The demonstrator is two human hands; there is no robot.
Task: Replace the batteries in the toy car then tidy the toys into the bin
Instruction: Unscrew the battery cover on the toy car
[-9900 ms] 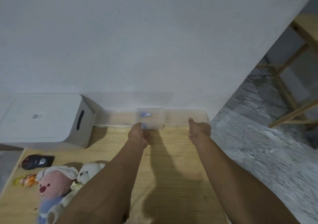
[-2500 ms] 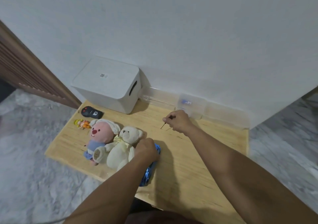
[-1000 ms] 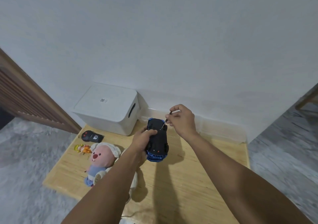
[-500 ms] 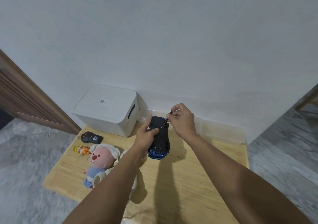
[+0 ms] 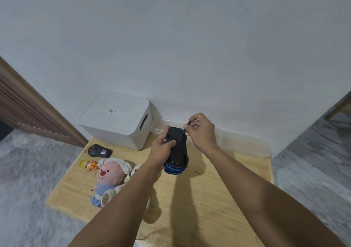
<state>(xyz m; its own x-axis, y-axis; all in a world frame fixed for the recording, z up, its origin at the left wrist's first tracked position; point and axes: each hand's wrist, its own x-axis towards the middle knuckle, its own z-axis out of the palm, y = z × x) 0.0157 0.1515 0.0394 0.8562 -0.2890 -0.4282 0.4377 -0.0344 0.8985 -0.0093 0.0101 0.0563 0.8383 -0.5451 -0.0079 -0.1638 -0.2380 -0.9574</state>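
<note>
— Anything moved since half a second ago?
— Barely; my left hand [image 5: 163, 148] still clamps the toy car [image 5: 177, 150] belly-up at frame centre, right hand [image 5: 202, 131] pinching the screwdriver [image 5: 185, 129] onto it.

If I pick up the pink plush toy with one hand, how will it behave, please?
The pink plush toy looks soft and stuffed, so it is probably light and will sag rather than stay stiff. Its fabric likely grips well, not slippery. It lies against the white teddy bear, so lifting it may nudge that bear on the wooden table.
</note>
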